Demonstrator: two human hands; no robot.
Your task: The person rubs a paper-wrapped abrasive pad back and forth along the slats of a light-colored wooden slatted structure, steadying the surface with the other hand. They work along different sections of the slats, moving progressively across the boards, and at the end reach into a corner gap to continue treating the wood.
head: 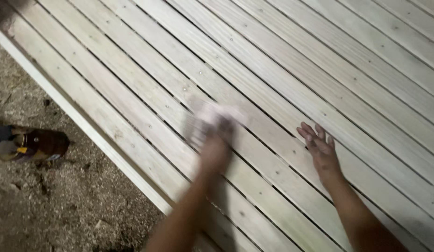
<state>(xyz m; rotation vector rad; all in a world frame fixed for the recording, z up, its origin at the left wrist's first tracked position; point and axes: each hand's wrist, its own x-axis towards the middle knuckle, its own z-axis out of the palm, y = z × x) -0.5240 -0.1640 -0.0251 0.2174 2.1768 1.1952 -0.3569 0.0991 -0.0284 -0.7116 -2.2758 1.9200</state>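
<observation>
A large panel of pale wooden slats [282, 70], screwed down in rows, fills most of the head view. My left hand [214, 151] is blurred by motion and presses a pale, flat pad or sheet [205, 122] against a slat near the middle; what the pad is made of I cannot tell. My right hand [320, 148] lies flat on the slats to the right, fingers spread and holding nothing. About a hand's width of wood separates the two hands.
The panel's long white edge rail [81, 122] runs diagonally from upper left to bottom centre. Beyond it is dirt ground strewn with sawdust [63, 205]. A dark brown bottle [32, 144] lies on its side there, at the far left.
</observation>
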